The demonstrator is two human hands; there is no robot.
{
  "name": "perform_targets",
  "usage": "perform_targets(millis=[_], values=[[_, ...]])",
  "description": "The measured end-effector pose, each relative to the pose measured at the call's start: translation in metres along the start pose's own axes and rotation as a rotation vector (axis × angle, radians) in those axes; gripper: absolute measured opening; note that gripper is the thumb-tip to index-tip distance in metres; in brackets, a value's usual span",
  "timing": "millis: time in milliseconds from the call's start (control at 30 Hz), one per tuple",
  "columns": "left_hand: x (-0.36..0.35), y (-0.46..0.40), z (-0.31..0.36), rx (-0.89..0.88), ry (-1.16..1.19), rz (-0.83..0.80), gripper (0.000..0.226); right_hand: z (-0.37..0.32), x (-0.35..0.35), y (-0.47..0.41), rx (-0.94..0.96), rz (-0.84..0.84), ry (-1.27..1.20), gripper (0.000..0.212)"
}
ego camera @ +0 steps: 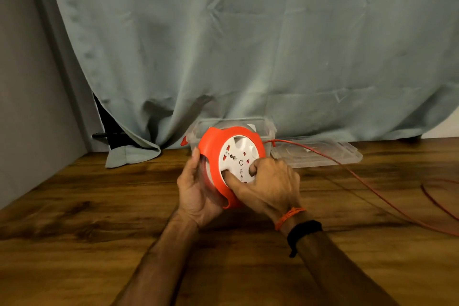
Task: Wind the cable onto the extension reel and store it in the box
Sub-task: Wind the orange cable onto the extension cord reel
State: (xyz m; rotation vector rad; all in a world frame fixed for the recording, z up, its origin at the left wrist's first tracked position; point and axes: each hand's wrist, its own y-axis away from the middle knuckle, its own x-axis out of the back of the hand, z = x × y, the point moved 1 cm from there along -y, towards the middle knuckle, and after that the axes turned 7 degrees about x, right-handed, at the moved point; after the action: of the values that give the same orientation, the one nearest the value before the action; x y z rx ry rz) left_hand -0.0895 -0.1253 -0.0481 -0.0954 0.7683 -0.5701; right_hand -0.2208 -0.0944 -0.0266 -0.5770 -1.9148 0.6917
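An orange extension reel (pixel 213 149) with a white socket face is held above the wooden table, tilted toward me. My left hand (pixel 196 191) grips its left rim and back. My right hand (pixel 268 184) presses fingers into recesses of the white face. An orange cable (pixel 347 169) leaves the reel's upper right and trails across the table to the right edge, where it loops. A clear plastic box (pixel 269 131) stands open just behind the reel.
The box's clear lid (pixel 323 154) lies flat to the right of the box, under the cable. A grey-green curtain (pixel 223 45) hangs behind, its hem resting on the wooden table (pixel 99 206). A grey wall borders the left.
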Motion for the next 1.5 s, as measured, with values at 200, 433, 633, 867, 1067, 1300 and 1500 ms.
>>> perform_targets(millis=[200, 433, 633, 867, 1067, 1300, 1500], values=[[0.004, -0.001, 0.002, 0.033, 0.047, 0.001, 0.073, 0.009, 0.015, -0.006, 0.104, -0.010, -0.126, 0.058], [0.008, 0.002, 0.002, 0.131, 0.140, -0.126, 0.073, 0.017, 0.028, -0.009, 0.437, -0.127, 0.027, 0.061], [0.011, 0.004, 0.002, 0.299, 0.105, -0.137, 0.080, 0.023, 0.021, -0.013, 0.514, -0.107, 0.119, 0.069], [0.004, 0.002, 0.002, 0.143, 0.082, -0.122, 0.068, 0.025, 0.018, -0.007, 0.373, 0.026, 0.142, 0.064], [-0.005, 0.001, -0.001, 0.031, 0.028, -0.004, 0.067, 0.004, 0.002, 0.000, 0.034, 0.026, 0.045, 0.079], [0.003, 0.001, 0.002, 0.075, 0.079, -0.009, 0.070, 0.008, 0.011, -0.004, 0.166, 0.034, -0.013, 0.070], [0.006, 0.000, -0.001, 0.084, 0.060, -0.058, 0.067, 0.016, 0.026, -0.007, 0.329, -0.033, -0.077, 0.033]])
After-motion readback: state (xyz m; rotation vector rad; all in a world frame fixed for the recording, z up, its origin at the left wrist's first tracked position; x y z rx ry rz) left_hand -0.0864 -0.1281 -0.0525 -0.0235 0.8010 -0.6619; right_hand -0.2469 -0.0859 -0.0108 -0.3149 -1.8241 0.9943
